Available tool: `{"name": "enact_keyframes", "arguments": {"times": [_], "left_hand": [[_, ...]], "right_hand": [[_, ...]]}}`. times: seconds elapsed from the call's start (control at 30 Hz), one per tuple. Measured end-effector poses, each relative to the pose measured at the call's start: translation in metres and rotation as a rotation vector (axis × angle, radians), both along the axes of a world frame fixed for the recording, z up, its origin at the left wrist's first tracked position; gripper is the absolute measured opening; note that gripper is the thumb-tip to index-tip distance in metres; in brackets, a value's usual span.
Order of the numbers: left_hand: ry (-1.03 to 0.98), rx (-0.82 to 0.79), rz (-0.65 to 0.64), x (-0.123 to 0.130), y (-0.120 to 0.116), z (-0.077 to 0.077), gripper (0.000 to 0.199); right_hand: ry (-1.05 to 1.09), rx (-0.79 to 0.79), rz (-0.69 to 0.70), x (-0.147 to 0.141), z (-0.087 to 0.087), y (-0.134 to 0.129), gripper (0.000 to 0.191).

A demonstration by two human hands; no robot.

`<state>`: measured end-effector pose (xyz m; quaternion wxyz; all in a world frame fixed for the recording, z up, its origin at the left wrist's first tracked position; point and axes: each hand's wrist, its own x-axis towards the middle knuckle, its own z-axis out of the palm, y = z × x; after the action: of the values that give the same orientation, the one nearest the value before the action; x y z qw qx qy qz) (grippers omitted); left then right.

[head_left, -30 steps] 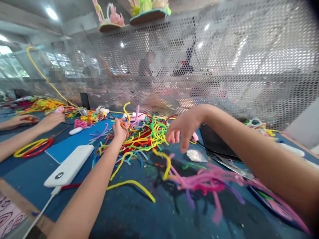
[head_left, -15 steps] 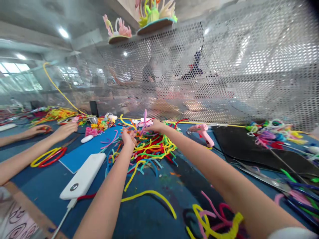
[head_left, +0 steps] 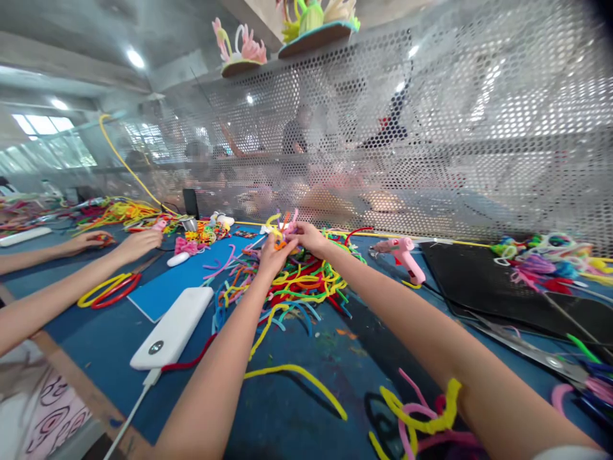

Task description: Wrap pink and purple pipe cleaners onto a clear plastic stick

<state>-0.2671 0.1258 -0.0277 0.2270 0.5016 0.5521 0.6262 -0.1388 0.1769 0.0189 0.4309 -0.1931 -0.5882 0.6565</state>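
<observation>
**Left hand (head_left: 272, 257) and right hand (head_left: 310, 239) meet at a small stem bundle (head_left: 287, 220)**

Going big to small from my end. Perforated panel (head_left: 431, 128) spans the back; blue table (head_left: 272, 425) runs up to it. Black mat (head_left: 483, 281) lies flat on the right. Multicoloured stem pile (head_left: 306, 281) sits mid-table, directly below and around the hands. White power bank (head_left: 175, 329) is left of the pile and nearer me, cable plugged into its near end. Pink glue gun (head_left: 402, 255) lies right of the pile, apart from it, nozzle toward the pile.

Hands: left has its fingers curled, and I read it as pinching an orange stem (head_left: 286, 245) in the bundle. Right has its fingers bent in from the other side; I can't tell what, if anything, they pinch.

Key relation: bundle is between the two sets of fingertips, right and slightly beyond the left's, left of the right's. Neither hand is clearly nearer. Its pink and orange ends point roughly up; the lower part is hidden by fingers, so full axis unclear.
</observation>
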Motion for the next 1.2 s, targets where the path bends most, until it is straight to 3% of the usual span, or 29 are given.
{"name": "enact_keyframes", "arguments": {"times": [0.13, 0.3, 0.43, 0.6, 0.8, 0.87, 1.0, 1.2], "left_hand": [[0.251, -0.070, 0.021, 0.000, -0.004, 0.000, 0.041], [0.327, -0.081, 0.071, 0.002, 0.000, 0.002, 0.013], [0.302, -0.071, 0.132, 0.003, -0.004, 0.005, 0.018], [0.225, -0.061, 0.215, 0.004, -0.012, 0.008, 0.027], [0.167, -0.069, 0.201, 0.003, -0.011, 0.007, 0.030], [0.173, -0.075, 0.182, 0.003, -0.010, 0.006, 0.027], [0.187, -0.069, 0.148, 0.002, -0.007, 0.003, 0.021], [0.155, -0.083, 0.133, -0.003, -0.002, -0.003, 0.024]], "right_hand": [[0.080, -0.003, -0.073, 0.016, 0.016, 0.005, 0.012], [0.059, -0.040, -0.176, 0.032, 0.037, 0.019, 0.017], [-0.012, -0.051, -0.221, 0.040, 0.032, 0.023, 0.023], [-0.108, -0.007, -0.167, 0.040, 0.016, 0.017, 0.024], [-0.231, 0.228, -0.068, 0.019, 0.007, -0.002, 0.034], [-0.242, 0.311, -0.063, 0.013, 0.007, -0.004, 0.026], [-0.246, 0.415, -0.163, 0.011, 0.011, 0.004, 0.002], [-0.155, 0.362, -0.351, 0.025, 0.031, 0.030, 0.027]]}}
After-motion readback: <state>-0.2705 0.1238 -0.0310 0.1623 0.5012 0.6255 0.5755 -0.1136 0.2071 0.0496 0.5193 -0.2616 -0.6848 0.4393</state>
